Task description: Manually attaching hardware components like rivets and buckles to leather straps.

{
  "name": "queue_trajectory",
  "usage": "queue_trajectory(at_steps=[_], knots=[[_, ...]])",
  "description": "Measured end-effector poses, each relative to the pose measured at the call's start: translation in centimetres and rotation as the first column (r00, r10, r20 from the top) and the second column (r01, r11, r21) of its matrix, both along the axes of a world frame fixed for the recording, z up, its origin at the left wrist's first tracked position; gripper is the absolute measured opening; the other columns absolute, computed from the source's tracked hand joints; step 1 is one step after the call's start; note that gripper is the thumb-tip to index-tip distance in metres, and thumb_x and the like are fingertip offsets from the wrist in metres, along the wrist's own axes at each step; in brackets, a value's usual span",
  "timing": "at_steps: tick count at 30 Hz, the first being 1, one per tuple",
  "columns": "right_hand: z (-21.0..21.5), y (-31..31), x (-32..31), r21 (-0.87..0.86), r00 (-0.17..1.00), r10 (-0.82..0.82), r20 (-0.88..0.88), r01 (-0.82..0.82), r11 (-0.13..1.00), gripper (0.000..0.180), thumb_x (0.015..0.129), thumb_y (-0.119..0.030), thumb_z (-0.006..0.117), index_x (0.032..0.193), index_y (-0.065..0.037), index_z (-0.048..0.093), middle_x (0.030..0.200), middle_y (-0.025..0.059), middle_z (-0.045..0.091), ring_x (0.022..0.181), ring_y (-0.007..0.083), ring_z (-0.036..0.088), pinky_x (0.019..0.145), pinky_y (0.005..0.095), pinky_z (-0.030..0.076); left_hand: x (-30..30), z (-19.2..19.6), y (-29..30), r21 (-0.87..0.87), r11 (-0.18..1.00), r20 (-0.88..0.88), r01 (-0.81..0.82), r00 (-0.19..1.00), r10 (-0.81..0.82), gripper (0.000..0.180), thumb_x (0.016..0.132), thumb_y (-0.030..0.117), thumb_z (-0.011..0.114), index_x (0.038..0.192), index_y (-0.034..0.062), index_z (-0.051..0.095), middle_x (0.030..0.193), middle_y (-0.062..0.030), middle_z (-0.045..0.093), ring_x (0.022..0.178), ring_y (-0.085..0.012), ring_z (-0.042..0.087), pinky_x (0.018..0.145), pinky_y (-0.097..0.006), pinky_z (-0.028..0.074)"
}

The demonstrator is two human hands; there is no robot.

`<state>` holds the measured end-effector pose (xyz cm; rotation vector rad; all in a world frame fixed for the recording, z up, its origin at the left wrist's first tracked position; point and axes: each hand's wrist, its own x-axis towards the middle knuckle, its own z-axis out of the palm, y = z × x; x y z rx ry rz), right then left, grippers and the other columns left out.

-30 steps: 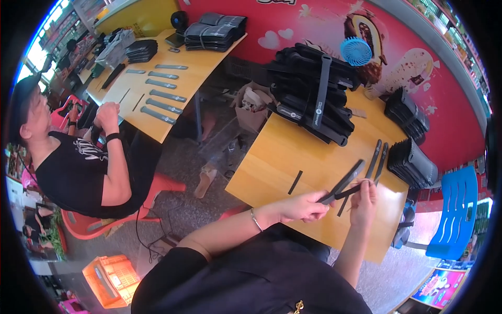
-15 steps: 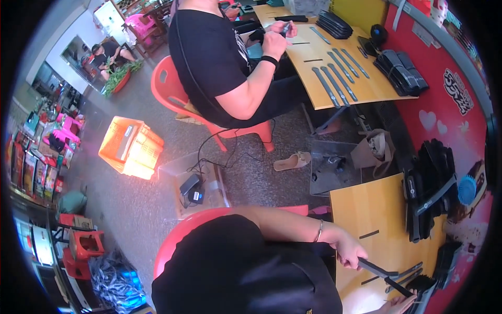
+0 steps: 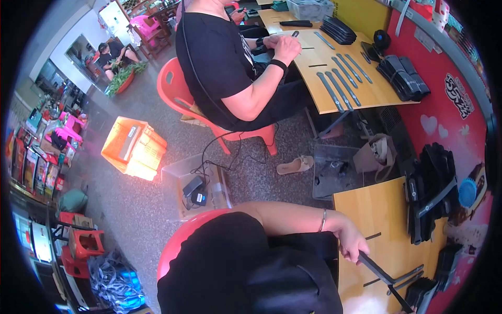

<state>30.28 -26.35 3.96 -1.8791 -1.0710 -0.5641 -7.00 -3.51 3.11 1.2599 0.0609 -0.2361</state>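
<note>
My left hand (image 3: 354,244), with a bracelet on the wrist, is closed round one end of a dark grey strap (image 3: 376,268) above the near wooden table. The strap runs down to the right and meets a black length (image 3: 400,299) at an angle; whether they are one piece I cannot tell. Only a sliver of my right hand (image 3: 412,310) seems to show at the lower edge by that black end; its fingers are hidden. Just beyond the strap, a couple of similar grey straps (image 3: 410,275) lie on the table. A stack of black straps (image 3: 421,291) is beside them.
The near table (image 3: 366,206) carries a heap of black straps (image 3: 429,193) by the red wall. At the far table (image 3: 384,97), a seated co-worker (image 3: 214,63) handles a small item near several laid-out grey straps (image 3: 337,91). An orange crate (image 3: 133,149) and a clear bin (image 3: 196,193) stand on the floor.
My right hand has slipped down almost out of view. The strap in my left hand now slants more steeply downward. The co-worker's hands have shifted, and the whole view has moved slightly.
</note>
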Motion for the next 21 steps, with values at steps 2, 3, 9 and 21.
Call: queue_trajectory(at_steps=[2, 3, 9, 21], knots=[[-0.4, 0.1, 0.3, 0.0, 0.997, -0.011, -0.079, 0.011, 1.0, 0.051, 0.074, -0.017, 0.064, 0.117, 0.008, 0.052, 0.094, 0.0248, 0.059, 0.09, 0.0413, 0.056, 0.078, 0.0469, 0.045, -0.5, 0.0, 0.5, 0.024, 1.0, 0.02, 0.013, 1.0, -0.013, 0.018, 0.086, 0.011, 0.052, 0.104, 0.006, 0.053, 0.065, 0.0035, 0.048, 0.055, -0.0055, 0.043, 0.048, -0.021, 0.033], [-1.1, -0.2, 1.6, 0.201, 0.926, 0.037, -0.375, 0.042, 0.979, 0.049, 0.077, -0.019, 0.062, 0.116, 0.007, 0.053, 0.094, 0.0248, 0.059, 0.089, 0.0429, 0.054, 0.078, 0.0487, 0.043, -0.9, 0.0, 0.8, 0.026, 1.0, 0.02, 0.012, 1.0, -0.013, 0.018, 0.086, 0.011, 0.052, 0.104, 0.006, 0.053, 0.065, 0.0035, 0.048, 0.055, -0.0055, 0.043, 0.048, -0.021, 0.033], [5.7, 2.9, -6.9, 0.492, 0.645, 0.197, -0.739, 0.315, 0.812, 0.039, 0.09, -0.031, 0.057, 0.108, 0.004, 0.058, 0.094, 0.0145, 0.061, 0.087, 0.0285, 0.055, 0.078, 0.0486, 0.042, -1.7, -1.1, 1.7, 0.008, 0.998, 0.06, 0.064, 0.996, -0.064, 0.021, 0.084, 0.009, 0.054, 0.105, 0.0045, 0.054, 0.067, 0.0032, 0.047, 0.051, -0.0044, 0.04, 0.046, -0.02, 0.03], [7.9, -0.1, -3.3, 0.231, 0.807, 0.104, -0.581, 0.041, 0.972, 0.025, 0.093, -0.008, 0.047, 0.113, 0.001, 0.059, 0.105, 0.0072, 0.061, 0.091, 0.0122, 0.056, 0.082, 0.0254, 0.044, -2.6, 2.0, 5.1, -0.413, 0.821, 0.066, -0.393, 0.886, 0.458, 0.041, 0.096, 0.039, 0.046, 0.114, 0.0026, 0.051, 0.071, -0.0019, 0.049, 0.047, -0.0048, 0.037, 0.043, -0.018, 0.029]])
